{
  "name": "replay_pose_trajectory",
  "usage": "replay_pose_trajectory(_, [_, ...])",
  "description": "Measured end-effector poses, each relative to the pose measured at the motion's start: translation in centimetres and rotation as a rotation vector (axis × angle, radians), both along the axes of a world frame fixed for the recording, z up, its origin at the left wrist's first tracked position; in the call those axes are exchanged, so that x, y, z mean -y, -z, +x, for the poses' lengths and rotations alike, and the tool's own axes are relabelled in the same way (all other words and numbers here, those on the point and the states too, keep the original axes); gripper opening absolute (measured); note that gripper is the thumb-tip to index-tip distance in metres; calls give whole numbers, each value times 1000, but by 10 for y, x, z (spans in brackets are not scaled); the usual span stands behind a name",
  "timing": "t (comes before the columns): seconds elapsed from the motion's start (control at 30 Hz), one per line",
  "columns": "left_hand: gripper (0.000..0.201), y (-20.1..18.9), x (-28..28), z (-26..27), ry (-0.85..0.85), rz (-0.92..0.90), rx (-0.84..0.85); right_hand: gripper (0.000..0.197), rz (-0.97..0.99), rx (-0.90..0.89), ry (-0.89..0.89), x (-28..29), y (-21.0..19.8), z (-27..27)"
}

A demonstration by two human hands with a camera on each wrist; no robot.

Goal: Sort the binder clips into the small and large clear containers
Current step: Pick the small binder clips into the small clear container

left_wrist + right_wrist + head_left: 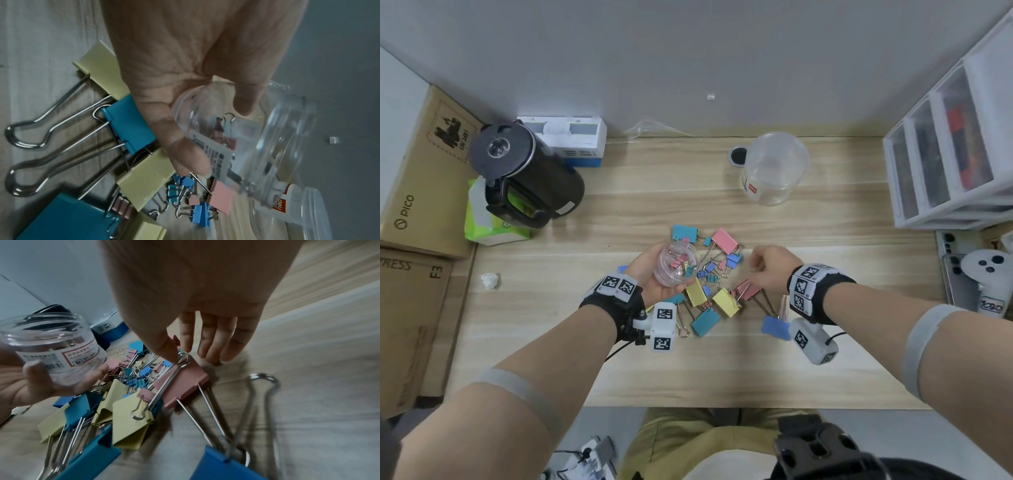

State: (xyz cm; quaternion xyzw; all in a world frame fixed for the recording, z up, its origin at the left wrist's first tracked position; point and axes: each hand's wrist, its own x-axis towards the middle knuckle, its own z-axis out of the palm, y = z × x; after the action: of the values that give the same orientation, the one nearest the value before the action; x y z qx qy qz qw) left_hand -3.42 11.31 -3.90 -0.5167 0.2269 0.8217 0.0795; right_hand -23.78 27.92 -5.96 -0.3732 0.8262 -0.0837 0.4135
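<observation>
My left hand (650, 275) holds the small clear jar (676, 263) tilted over the pile of binder clips (709, 279). Several small pink and blue clips lie inside the jar (246, 146). My right hand (765, 270) reaches down at the pile's right side. Its thumb and forefinger (164, 344) pinch the wire handle (183, 357) of a large clip lying across a large pink clip (180, 386). A large blue clip (775, 327) lies just under the right wrist. The large clear container (774, 168) stands empty at the back of the table.
A black kettle (527, 171) and a green tissue pack (489, 229) sit at the left, with cardboard boxes (421, 171) beyond them. A white drawer unit (948, 154) stands at the right. A desk cable hole (738, 156) is beside the large container.
</observation>
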Motion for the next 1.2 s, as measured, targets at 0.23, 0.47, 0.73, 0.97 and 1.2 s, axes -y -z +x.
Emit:
replay_pose_trajectory(0.23, [43, -1, 4, -2, -24, -11, -18, 42, -138, -105, -118, 21, -2, 13])
replay_pose_trajectory(0.47, [47, -7, 10, 2, -13, 14, -56, 59, -89, -174, -222, 32, 6, 28])
replay_pose_trajectory(0.73, [58, -7, 19, 6, 15, -4, -44, 66, -49, -211, -323, 42, 14, 40])
replay_pose_trajectory(0.97, [58, -4, 23, 9, 46, -5, -67, 37, -70, -194, -326, 45, 18, 45])
replay_pose_trajectory(1.2, [53, -1, 26, 12, 74, -11, -64, 55, -31, -187, -391, 50, 12, 51])
